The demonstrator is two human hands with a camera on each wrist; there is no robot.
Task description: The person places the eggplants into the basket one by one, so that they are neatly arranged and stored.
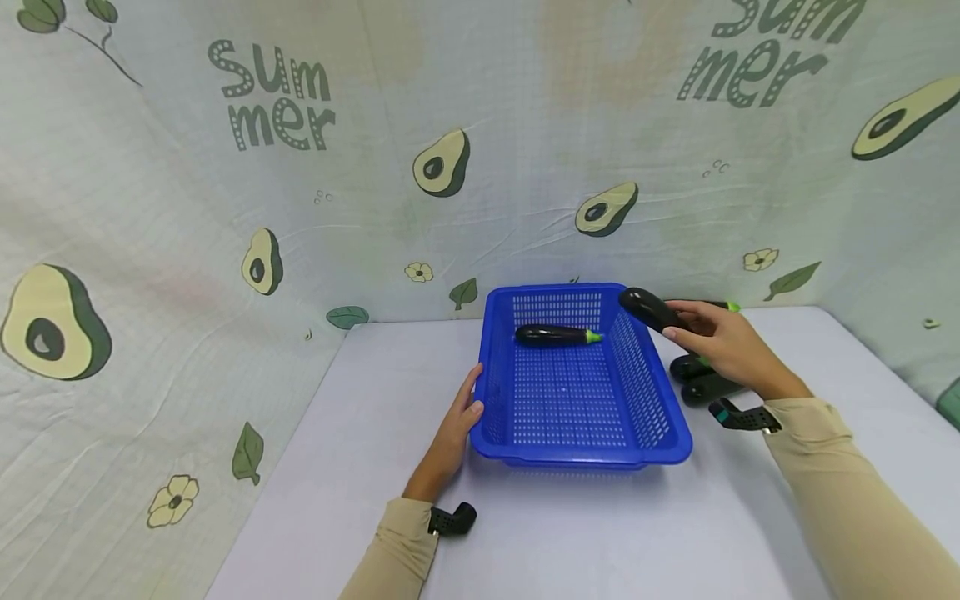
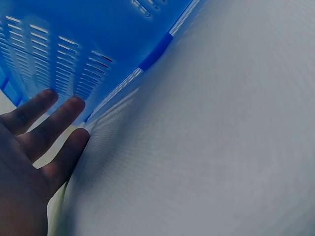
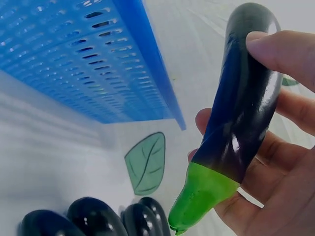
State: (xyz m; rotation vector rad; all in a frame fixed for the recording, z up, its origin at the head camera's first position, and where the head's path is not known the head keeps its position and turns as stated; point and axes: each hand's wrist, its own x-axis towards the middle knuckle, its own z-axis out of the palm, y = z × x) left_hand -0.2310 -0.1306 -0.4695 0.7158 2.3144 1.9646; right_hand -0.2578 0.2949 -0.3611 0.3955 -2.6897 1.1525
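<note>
My right hand (image 1: pixel 723 343) grips a dark eggplant (image 1: pixel 647 307) over the right rim of the blue plastic basket (image 1: pixel 570 456). In the right wrist view the thumb lies across the dark body of this eggplant (image 3: pixel 241 103), its green stem end pointing down. A second eggplant (image 1: pixel 553 335) lies crosswise inside the basket near the back, green end to the right. At the basket's left side is my left hand (image 1: pixel 452 427), touching the rim and outer wall. The left wrist view shows its fingers (image 2: pixel 54 130) extended along the slotted wall.
Several more eggplants (image 1: pixel 708 388) lie on the white table (image 1: pixel 405 367) right of the basket, partly hidden by the right hand and forearm. A cloth (image 1: pixel 375 208) printed with avocados and leaves hangs behind and to the left of the table.
</note>
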